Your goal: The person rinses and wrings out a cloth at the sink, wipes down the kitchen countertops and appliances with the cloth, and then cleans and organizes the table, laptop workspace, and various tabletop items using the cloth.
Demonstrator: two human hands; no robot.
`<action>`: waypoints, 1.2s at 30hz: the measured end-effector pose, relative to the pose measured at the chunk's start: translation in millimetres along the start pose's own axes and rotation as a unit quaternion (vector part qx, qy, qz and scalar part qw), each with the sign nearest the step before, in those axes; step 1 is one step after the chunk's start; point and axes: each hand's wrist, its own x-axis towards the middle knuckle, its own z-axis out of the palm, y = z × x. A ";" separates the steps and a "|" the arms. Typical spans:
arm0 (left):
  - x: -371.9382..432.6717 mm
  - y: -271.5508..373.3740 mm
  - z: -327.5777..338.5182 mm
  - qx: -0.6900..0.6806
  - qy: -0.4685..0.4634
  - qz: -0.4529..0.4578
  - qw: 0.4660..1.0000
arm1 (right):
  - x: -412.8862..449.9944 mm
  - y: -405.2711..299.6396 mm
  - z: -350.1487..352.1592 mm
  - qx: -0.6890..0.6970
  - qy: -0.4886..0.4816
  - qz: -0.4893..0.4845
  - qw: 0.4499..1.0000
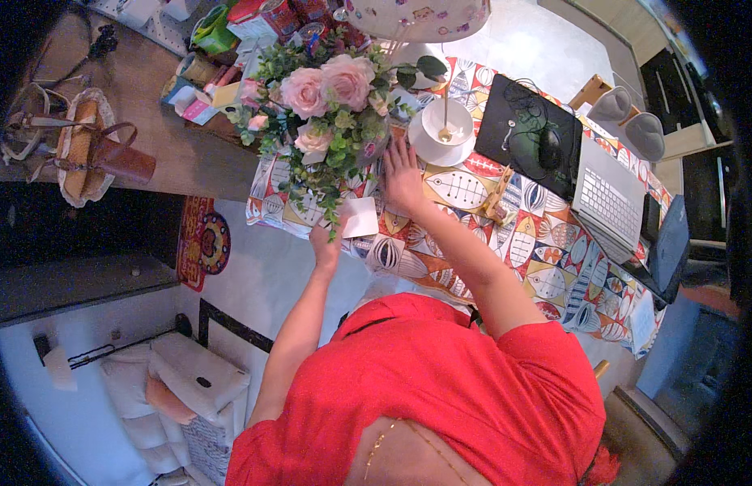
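At the near edge of a fish-patterned tablecloth (461,188), my left hand (325,244) grips a flat white sheet, perhaps paper or tissue (360,219). Trailing leaves partly hide those fingers. My right hand (403,176) lies palm down with fingers stretched forward, between a vase of pink artificial-looking roses (348,79) and a white saucer (439,158). Whether its fingertips touch the vase is hard to tell. On the saucer stands a white cup (447,121) with a gold-coloured spoon (445,133) in it.
To the right are a black mat (491,133) with a mouse (549,149) and cables, and an open laptop (612,188). A small wooden object (499,197) lies before them. A lampshade (418,18) overhangs the back. Boxes (196,103) and a woven bag (84,146) occupy the wooden surface at left.
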 end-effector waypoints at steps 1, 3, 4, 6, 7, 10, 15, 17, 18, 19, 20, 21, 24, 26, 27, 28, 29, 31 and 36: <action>6.6 13.2 -0.7 -0.126 0.042 -0.065 0.989 | -13.5 -4.9 -9.5 -0.004 -0.001 0.001 1.000; 11.9 23.7 -3.7 -0.249 0.084 -0.128 0.956 | -40.7 -18.3 -31.0 0.069 -0.068 -0.019 0.995; 15.8 23.1 -6.1 -0.116 0.077 -0.098 0.985 | -57.6 -21.1 -39.0 0.094 -0.068 -0.033 0.993; 24.2 36.0 -8.8 -0.008 0.055 -0.057 0.997 | -85.6 -22.7 -47.3 0.122 -0.044 -0.063 0.990; 29.4 47.7 -10.4 0.045 0.045 -0.033 0.997 | -100.1 -18.1 -46.1 0.100 -0.059 -0.080 0.990; 42.9 79.3 -6.0 0.008 0.004 -0.059 0.998 | -120.3 -10.1 -54.4 0.143 -0.027 -0.090 0.985; 47.5 124.9 1.7 0.104 0.067 -0.003 0.992 | -120.9 22.7 -74.5 0.376 0.047 0.094 0.921; 46.5 133.0 4.0 0.087 0.034 0.004 0.996 | -107.1 42.4 -111.0 0.448 0.066 0.207 0.867; 46.9 138.9 9.6 0.049 0.057 0.040 0.996 | -93.5 49.3 -138.7 0.474 0.065 0.314 0.820; 51.4 147.1 16.9 0.046 0.058 0.041 0.996 | -86.8 72.0 -146.7 0.462 0.118 0.307 0.824; 57.2 154.8 24.6 -0.089 -0.019 -0.029 0.995 | -79.8 96.6 -142.6 0.461 0.157 0.322 0.812; 63.9 160.0 31.6 -0.221 -0.093 -0.101 0.966 | -63.5 116.4 -149.1 0.423 0.182 0.320 0.828; 100.4 159.4 59.6 -0.278 -0.160 -0.141 0.937 | -3.7 173.2 -145.7 0.451 0.245 0.305 0.802; 118.4 171.8 72.3 -0.402 -0.240 -0.286 0.836 | 37.2 208.3 -136.2 0.421 0.235 0.312 0.818; 125.2 178.8 77.9 -0.402 -0.239 -0.285 0.837 | 58.8 222.4 -131.0 0.386 0.251 0.292 0.838; 131.9 184.6 82.8 -0.391 -0.217 -0.296 0.844 | 78.9 236.4 -126.4 0.324 0.259 0.247 0.876; 138.3 189.9 87.0 -0.380 -0.196 -0.306 0.851 | 97.7 248.8 -121.7 0.260 0.265 0.200 0.907; 147.9 179.0 102.8 -0.370 -0.159 -0.343 0.849 | 135.3 266.1 -99.9 0.207 0.255 0.137 0.935; 147.7 175.1 109.6 -0.379 -0.079 -0.381 0.839 | 181.2 268.0 -54.4 0.057 -0.073 0.198 0.976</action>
